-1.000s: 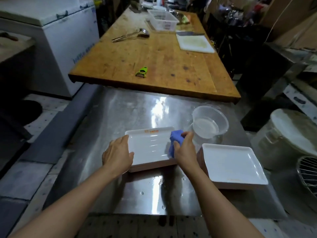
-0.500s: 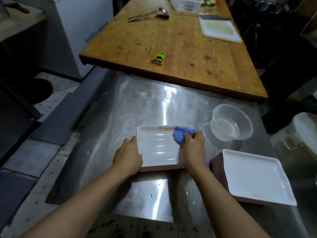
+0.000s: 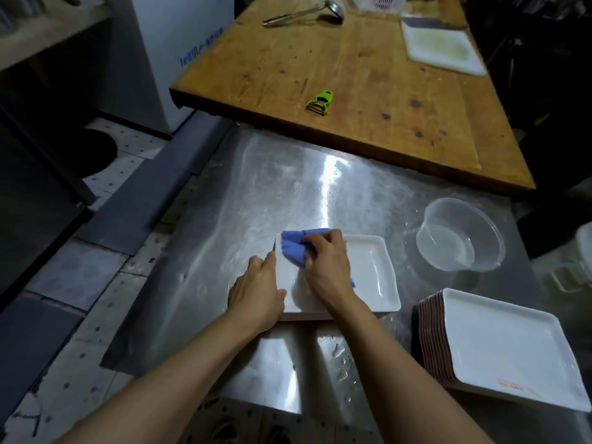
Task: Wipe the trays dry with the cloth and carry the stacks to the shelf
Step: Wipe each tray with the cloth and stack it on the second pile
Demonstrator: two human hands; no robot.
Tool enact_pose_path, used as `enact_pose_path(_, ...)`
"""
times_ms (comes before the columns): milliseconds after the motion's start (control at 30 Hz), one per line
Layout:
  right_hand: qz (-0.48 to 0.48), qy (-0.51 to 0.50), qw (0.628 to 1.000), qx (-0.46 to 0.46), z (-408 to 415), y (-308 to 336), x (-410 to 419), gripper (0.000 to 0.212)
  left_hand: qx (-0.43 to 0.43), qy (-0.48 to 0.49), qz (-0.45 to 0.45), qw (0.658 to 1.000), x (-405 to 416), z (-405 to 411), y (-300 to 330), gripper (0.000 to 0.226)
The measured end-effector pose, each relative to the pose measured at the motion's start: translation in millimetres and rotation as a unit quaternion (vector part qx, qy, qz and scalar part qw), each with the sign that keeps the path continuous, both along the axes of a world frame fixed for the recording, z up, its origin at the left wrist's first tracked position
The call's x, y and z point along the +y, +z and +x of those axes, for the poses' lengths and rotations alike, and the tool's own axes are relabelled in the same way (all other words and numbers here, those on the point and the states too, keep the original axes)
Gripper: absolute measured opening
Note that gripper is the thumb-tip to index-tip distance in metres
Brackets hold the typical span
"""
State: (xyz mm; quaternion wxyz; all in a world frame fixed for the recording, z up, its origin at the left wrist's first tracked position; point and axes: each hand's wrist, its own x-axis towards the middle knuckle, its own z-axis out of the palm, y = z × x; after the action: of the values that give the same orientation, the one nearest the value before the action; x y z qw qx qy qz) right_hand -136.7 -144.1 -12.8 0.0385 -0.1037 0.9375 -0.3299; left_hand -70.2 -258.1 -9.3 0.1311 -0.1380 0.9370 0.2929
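**Steel bench, tray wipe under way**

Steel worktop (image 3: 320,193), wet, beaded with droplets near the front edge; it butts against a wooden table (image 3: 368,75) beyond. On the person's right, at the bench corner, a stack of white trays (image 3: 499,347), brown edges showing along its left side. Clear plastic bowl (image 3: 461,235) with a little water stands behind the stack.

Tray being wiped (image 3: 368,274): white, rectangular, shallow raised rim, flat on the steel just left of the stack, apart from it. It appears to sit on at least one more tray; cannot tell how many.

Left hand (image 3: 256,293) steadies the tray's left edge, fingers together and extended along the rim. Right hand (image 3: 326,267) presses the blue cloth (image 3: 298,248) onto the tray's far-left corner, fingers curled over the bunched fabric.

Judgement on handling: glossy, rigid, likely melamine, so light singly but slippery while wet. The stack would be heavy and prone to sliding; take it from beneath at two opposite long sides, not by the rims.

Green peeler (image 3: 320,102) lies on the wood.
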Motion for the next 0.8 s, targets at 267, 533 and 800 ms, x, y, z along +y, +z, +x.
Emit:
enact_pose_path(267, -0.014, 0.085, 0.993, -0.082, -0.1, 4.7, -18.0, 0.033, 0.009, 0.0, 0.07, 0.998, -12.8, -1.6, -4.7, 0.041)
enact_pose_path(533, 0.046, 0.155, 0.979, -0.124, 18.7, 16.5, 5.5, 0.027, 0.021, -0.017, 0.194, 0.981, -25.4, -1.6, -4.1, 0.03)
enact_pose_path(800, 0.15, 0.208, 0.962, -0.096, 46.2, 18.2, 22.0, 0.041, 0.003, 0.032, 0.23, 0.973, -22.2, -2.9, 0.4, 0.041)
